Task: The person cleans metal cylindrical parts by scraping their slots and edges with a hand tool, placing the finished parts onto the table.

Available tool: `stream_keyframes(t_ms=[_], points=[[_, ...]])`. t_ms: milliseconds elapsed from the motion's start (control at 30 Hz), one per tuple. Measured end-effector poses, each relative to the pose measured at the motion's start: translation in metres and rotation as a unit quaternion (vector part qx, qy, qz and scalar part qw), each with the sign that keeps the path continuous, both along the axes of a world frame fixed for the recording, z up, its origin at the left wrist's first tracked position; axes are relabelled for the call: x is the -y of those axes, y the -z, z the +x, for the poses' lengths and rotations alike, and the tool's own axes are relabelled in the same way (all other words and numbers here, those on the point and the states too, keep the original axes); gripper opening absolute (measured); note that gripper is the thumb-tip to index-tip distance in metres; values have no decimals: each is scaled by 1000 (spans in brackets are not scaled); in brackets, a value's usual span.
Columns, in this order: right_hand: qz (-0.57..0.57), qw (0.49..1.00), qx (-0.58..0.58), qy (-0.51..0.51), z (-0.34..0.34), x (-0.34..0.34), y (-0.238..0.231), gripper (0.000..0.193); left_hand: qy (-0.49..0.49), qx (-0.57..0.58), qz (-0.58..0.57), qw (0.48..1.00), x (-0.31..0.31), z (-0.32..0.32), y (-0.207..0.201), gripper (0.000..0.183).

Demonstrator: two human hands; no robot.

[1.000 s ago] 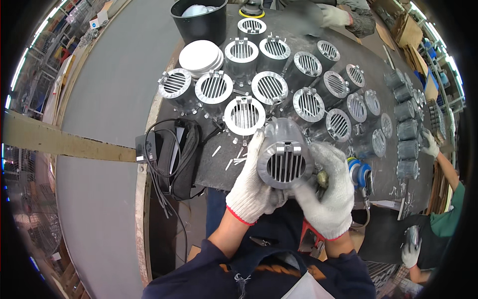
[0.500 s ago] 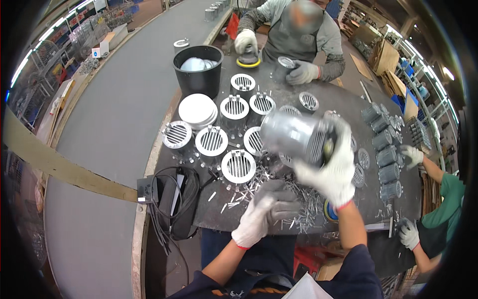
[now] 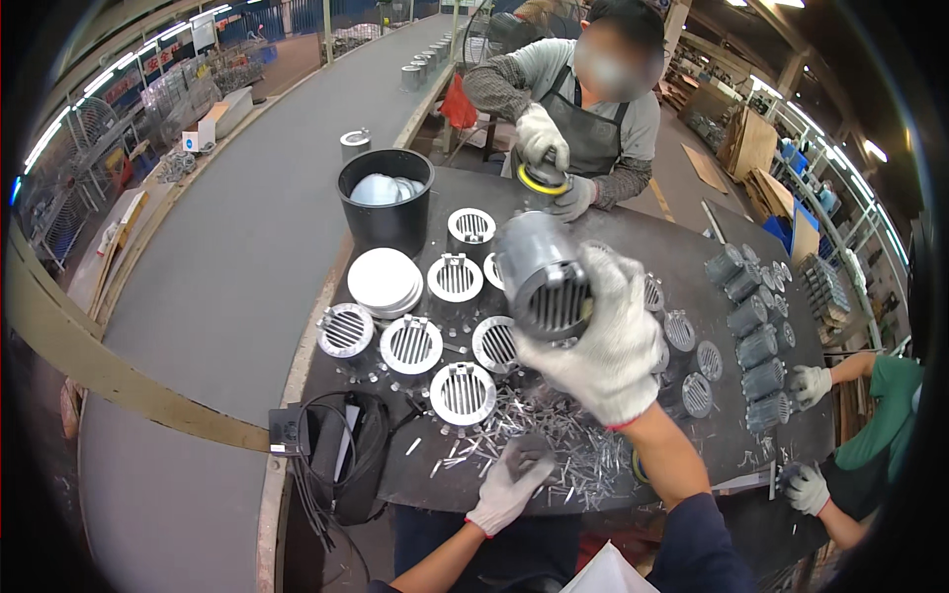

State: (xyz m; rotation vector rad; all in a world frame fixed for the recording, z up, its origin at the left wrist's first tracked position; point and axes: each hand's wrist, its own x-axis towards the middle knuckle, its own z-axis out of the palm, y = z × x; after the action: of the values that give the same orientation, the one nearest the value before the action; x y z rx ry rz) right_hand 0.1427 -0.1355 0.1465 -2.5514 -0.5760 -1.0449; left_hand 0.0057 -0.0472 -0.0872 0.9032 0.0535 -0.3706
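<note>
My right hand (image 3: 608, 356), in a white knit glove, grips a grey cylindrical metal housing (image 3: 536, 257) in the air above the table. Its slotted grille end is turned down toward me. My left hand (image 3: 509, 484), gloved with dark-stained fingertips, is low at the table's front edge beside a scatter of thin metal slivers (image 3: 563, 445). Its fingers are loosely bent and apart, with nothing seen in them. Several housings with white slotted rims (image 3: 463, 393) stand upright to the left of the raised one.
A black bucket (image 3: 388, 227) and a stack of white discs (image 3: 381, 282) stand at the left. Across the table a co-worker holds a yellow-edged power tool (image 3: 542, 178). Grey housings (image 3: 756, 346) line the right, near another person's hands. A black bag with cables (image 3: 351, 460) lies front left.
My right hand has brought the housing left, its grille swinging from the right toward me. My left hand has dropped away from it toward the table edge. The co-worker's two hands have come together.
</note>
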Motion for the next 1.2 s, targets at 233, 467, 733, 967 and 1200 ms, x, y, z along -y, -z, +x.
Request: stream_keyframes(t_ms=[233, 467, 733, 967, 1200], points=[[-24, 996, -25, -88, -22, -8, -12, 91, 5, -19, 3, 1000, -4, -1, -17, 42], [-19, 994, -44, -96, -26, -1, -15, 91, -3, -30, 11, 999, -3, 0, -28, 41], [-9, 994, -74, -81, -22, 0, -16, 92, 10, -15, 6, 1000, -6, -2, -21, 47], [16, 982, -173, 79, 89, 10, -24, 95, -1, -2, -8, 1000, 0, -3, -9, 46], [-19, 944, -311, 110, 197, 42, 22, 92, -3, 2, 19, 1000, -1, -4, -11, 45]])
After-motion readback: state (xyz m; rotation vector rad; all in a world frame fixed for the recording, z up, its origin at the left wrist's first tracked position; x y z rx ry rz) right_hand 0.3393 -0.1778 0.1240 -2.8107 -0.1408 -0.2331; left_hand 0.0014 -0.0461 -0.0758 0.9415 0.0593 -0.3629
